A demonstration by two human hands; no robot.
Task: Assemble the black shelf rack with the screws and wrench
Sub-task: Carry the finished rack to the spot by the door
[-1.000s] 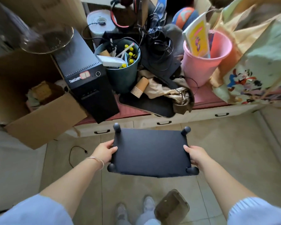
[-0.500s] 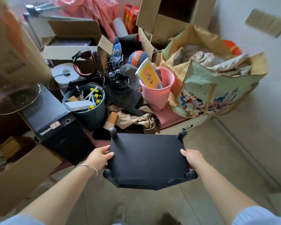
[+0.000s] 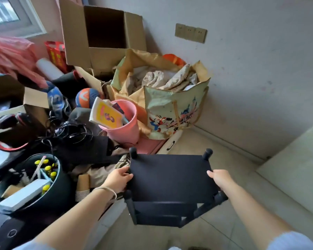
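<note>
Two lower tiers of our black shelf rack now show; left hand and right hand still grasp its top. Pink bucket holds a yellow book.

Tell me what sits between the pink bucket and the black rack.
In the head view, a strip of pink bench top lies between the pink bucket and the black rack.

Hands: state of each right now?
Left hand: grips the left edge of the black shelf rack.
Right hand: grips the rack's right edge.
</note>
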